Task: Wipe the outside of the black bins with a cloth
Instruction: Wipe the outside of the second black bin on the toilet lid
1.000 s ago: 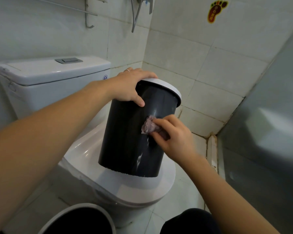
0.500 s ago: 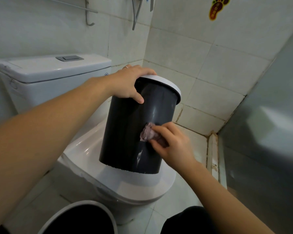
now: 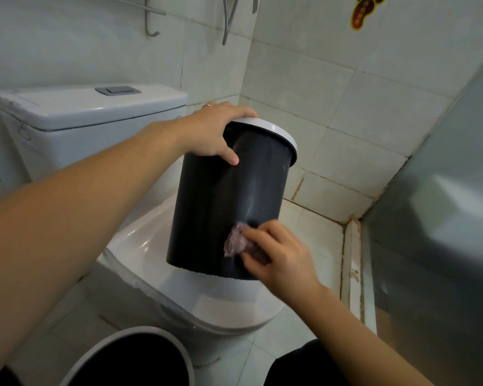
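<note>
My left hand (image 3: 212,132) clamps the white rim of the round black plastic bin (image 3: 223,207) standing on the closed white toilet lid (image 3: 207,296), so my right hand (image 3: 279,257), pinching the crumpled pinkish cloth (image 3: 234,242) low against its wall, should press firmly in overlapping strokes.

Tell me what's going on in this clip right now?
A person is wiping a black bin that stands on the closed toilet lid. The left hand grips the bin's white-rimmed top to steady it, while the right hand presses a small crumpled cloth against the lower side wall. A second bin sits on the floor nearby.
</note>
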Demonstrator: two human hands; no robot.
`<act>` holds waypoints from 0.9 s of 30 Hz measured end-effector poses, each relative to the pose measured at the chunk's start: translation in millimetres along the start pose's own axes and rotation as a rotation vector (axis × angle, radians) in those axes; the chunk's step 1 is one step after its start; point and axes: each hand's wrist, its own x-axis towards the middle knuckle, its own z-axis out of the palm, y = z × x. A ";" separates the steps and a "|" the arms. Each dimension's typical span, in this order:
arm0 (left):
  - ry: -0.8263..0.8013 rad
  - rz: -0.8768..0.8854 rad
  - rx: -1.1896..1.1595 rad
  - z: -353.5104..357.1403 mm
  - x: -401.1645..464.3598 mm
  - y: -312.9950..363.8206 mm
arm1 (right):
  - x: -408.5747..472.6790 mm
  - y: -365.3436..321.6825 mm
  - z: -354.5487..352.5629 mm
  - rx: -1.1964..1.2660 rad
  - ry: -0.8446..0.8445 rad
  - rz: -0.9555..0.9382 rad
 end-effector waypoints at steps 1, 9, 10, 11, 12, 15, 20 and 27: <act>-0.002 -0.006 -0.006 -0.4 -0.1 -0.5 | -6.4 -2.4 0.3 0.000 -0.026 -0.039; 0.003 -0.008 0.022 0.9 0.4 3.3 | 15.8 6.7 -4.9 -0.061 0.013 0.089; 0.004 -0.009 0.024 0.9 0.3 3.6 | 16.7 6.2 -4.1 -0.056 0.014 0.102; 0.003 -0.009 0.024 0.6 0.3 3.8 | 14.3 4.8 -2.9 -0.048 0.003 0.081; 0.001 -0.009 0.023 0.3 0.3 3.9 | 9.2 2.9 -1.7 -0.038 -0.013 0.039; -0.006 -0.009 0.019 -0.2 -0.2 3.9 | -10.8 -1.3 -1.4 -0.015 -0.083 -0.099; -0.008 -0.005 0.024 1.4 -0.2 6.5 | -4.1 7.0 -6.7 -0.062 -0.102 -0.156; -0.006 -0.003 0.015 -0.4 -1.5 3.8 | 5.3 6.4 -5.7 0.000 -0.038 0.023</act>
